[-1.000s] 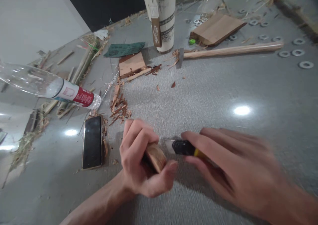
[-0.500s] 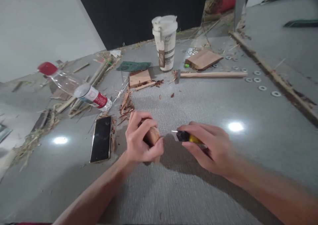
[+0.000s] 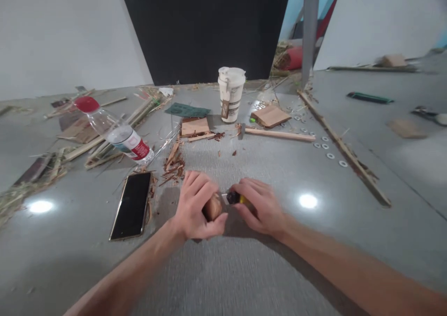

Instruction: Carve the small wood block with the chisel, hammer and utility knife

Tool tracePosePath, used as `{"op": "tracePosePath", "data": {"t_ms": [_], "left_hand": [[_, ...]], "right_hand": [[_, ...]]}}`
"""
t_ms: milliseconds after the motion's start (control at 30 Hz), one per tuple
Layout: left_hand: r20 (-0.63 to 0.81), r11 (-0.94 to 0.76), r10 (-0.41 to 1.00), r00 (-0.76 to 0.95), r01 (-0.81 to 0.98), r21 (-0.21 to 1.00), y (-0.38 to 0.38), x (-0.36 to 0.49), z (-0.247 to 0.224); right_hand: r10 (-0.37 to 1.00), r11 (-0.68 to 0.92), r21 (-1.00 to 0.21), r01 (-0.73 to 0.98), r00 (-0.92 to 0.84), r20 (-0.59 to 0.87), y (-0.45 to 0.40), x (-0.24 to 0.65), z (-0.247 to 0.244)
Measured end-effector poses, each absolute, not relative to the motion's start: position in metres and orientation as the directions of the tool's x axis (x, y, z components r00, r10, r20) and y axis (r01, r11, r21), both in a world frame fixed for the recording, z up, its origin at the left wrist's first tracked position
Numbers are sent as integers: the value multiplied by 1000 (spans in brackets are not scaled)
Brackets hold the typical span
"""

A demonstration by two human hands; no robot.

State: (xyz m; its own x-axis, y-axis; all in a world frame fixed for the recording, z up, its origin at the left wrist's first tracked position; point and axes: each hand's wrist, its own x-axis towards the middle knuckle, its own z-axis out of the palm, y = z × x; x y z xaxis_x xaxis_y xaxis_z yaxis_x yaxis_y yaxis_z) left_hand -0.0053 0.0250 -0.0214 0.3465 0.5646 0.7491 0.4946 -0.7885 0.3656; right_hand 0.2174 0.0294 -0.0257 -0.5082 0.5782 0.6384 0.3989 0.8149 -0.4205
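A rounded block of wood [image 3: 212, 207] is gripped in my left hand [image 3: 197, 206], fingers wrapped over its top and thumb in front. My right hand [image 3: 256, 204] is closed around a bladed tool with a yellow-and-black handle [image 3: 233, 197]. Its short, bright metal tip points left and lies at the wood's right side; whether it touches cannot be made out. Most of the handle is hidden in my palm. Both hands are low over the grey surface [image 3: 209, 279].
Left are a phone [image 3: 131, 206], a tilted plastic bottle [image 3: 118, 134] and wood shavings [image 3: 173, 162]. Beyond my hands are a paper cup [image 3: 232, 95], a hammer [image 3: 279, 133], flat wood pieces [image 3: 271, 116] and several washers [image 3: 330, 156]. A long strip [image 3: 344, 148] lies right.
My right hand has moved left with the tool, bringing its tip up to the wood. My left hand keeps its grip on the block. The camera view has tilted up.
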Motion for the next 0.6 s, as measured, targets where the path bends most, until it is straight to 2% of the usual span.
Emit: {"op": "tracePosePath", "data": {"t_ms": [267,600], "left_hand": [[734,-758,605,308,505,412,28,-5,-22],[738,-772,595,317,481,416,24,-5,-19]], "right_hand": [[653,756,-539,372,-493,575,28,226,-23],[638,761,-563,322,-525,563,21,225,-20]]}}
